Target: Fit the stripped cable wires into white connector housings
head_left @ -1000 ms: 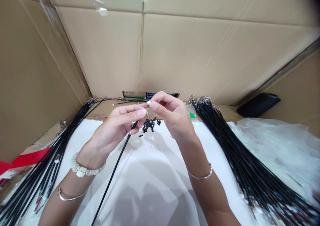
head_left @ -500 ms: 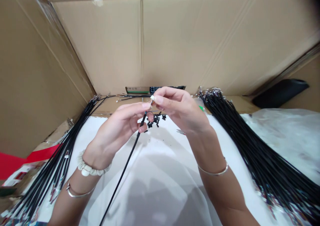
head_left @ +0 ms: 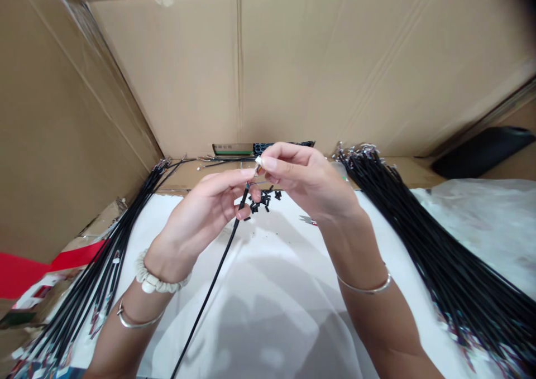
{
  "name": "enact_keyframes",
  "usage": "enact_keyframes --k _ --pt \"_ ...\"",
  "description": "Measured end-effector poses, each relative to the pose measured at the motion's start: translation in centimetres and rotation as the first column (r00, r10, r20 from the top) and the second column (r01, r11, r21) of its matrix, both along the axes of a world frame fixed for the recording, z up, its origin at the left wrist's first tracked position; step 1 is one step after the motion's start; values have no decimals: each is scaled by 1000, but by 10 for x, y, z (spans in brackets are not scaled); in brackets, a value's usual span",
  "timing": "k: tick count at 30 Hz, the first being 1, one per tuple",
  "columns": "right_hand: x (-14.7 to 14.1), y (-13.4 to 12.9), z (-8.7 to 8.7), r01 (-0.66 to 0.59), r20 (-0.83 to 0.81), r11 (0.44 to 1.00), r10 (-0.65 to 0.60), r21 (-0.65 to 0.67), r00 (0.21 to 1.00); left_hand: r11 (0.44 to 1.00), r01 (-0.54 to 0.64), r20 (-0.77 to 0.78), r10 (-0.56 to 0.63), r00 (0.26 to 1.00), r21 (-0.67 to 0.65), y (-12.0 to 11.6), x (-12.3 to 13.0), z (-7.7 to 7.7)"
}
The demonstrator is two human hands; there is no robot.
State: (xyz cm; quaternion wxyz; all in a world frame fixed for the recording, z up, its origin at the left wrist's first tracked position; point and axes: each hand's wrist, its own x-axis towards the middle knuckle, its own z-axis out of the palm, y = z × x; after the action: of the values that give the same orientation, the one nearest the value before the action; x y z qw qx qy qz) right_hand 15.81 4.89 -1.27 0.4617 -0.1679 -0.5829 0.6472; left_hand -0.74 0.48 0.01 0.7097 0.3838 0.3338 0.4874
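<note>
My left hand [head_left: 205, 209] is closed on a black cable [head_left: 215, 281] close to its upper end, where thin coloured wires come out of the sheath. The cable's long part hangs down toward the bottom edge of the view. My right hand [head_left: 312, 181] pinches a small white connector [head_left: 258, 160] at the wire ends between thumb and forefinger. Short wires span the small gap between the two hands. Just beyond and below my fingers lie several short black tube pieces [head_left: 264, 200] on the white table surface [head_left: 268, 256].
Bundles of black cables lie at the left [head_left: 113, 245] and the right [head_left: 419, 245]. Scissor-like metal tips [head_left: 309, 220] show beside my right wrist. Cardboard walls [head_left: 293, 61] stand behind and at the sides. Clear plastic sheeting [head_left: 502, 217] and a black object [head_left: 481, 150] are at right.
Both hands hold the same grip on the cable and connector. The whole scene has shifted slightly within the view, mostly to the right.
</note>
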Motion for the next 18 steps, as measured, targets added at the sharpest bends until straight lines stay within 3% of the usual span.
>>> enact_keyframes --k 9,18 --pt "0 2 -2 45 39 999 -45 -14 998 1000 -20 -20 20 1000 6 -1 -1 -2" --pt "0 0 -1 0 9 1000 0 -11 1000 1000 -26 15 26 1000 -10 0 0 -3"
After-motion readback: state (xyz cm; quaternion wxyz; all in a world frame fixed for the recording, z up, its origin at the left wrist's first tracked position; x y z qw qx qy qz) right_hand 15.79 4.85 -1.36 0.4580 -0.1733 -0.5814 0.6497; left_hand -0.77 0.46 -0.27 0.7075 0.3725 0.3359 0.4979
